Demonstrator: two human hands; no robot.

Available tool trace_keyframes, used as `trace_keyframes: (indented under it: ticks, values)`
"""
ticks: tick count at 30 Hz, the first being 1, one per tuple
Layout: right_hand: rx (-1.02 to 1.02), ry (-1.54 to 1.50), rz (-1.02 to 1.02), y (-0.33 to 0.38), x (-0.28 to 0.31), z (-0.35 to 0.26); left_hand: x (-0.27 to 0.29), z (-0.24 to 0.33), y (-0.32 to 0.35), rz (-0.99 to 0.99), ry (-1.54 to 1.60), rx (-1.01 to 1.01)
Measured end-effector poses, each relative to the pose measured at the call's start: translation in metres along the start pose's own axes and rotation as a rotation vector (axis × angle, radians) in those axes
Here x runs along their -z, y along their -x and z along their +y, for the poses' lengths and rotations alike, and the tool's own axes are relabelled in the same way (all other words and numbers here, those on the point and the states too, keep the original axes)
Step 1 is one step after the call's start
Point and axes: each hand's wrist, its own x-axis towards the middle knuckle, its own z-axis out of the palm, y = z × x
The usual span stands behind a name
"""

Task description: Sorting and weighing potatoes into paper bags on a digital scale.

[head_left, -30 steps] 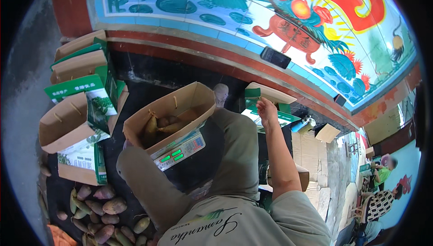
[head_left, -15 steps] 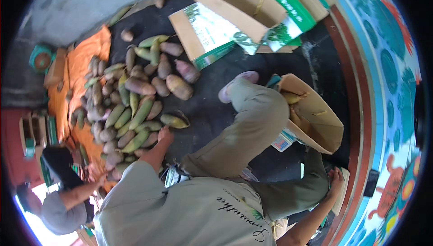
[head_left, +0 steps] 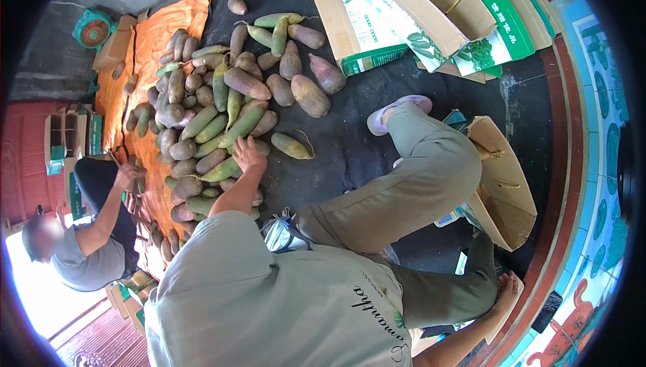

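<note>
My left hand (head_left: 250, 155) reaches onto the near right side of a heap of radishes, fingers spread over a long green radish (head_left: 245, 121) and its neighbours, gripping none. The heap mixes green roots with rounder brownish-purple radishes (head_left: 310, 95). One green radish with a thin tail (head_left: 292, 145) lies apart, just right of that hand. At the lower right, my right hand (head_left: 507, 289) lies beside my bent leg with its fingers stretched against a pale flat board (head_left: 506, 312). An upright cardboard box (head_left: 510, 200) with radishes inside stands beyond my knee.
Green-and-white cartons (head_left: 377, 27) are stacked at the top. Orange sheeting (head_left: 171, 27) and a black sheet (head_left: 350, 121) cover the floor. Another person (head_left: 91, 246) sits at the far left, arm toward the heap. A teal scale-like device (head_left: 94, 29) stands behind. A painted wall runs along the right.
The view has shifted, so the heap sits farther right and higher. My left hand has moved from beside the lone radish onto the heap and spread its fingers. The other person's arm has risen.
</note>
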Motion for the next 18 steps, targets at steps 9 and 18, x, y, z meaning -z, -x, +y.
trace_keyframes:
  ticks: [9, 18]
  values:
    - [0.127, 0.159, 0.031, -0.009, 0.016, 0.023, 0.013, -0.041, -0.068, -0.169, 0.007, 0.177]
    - [0.291, 0.262, 0.053, 0.004, -0.003, 0.012, 0.014, -0.050, -0.073, -0.266, -0.147, 0.124]
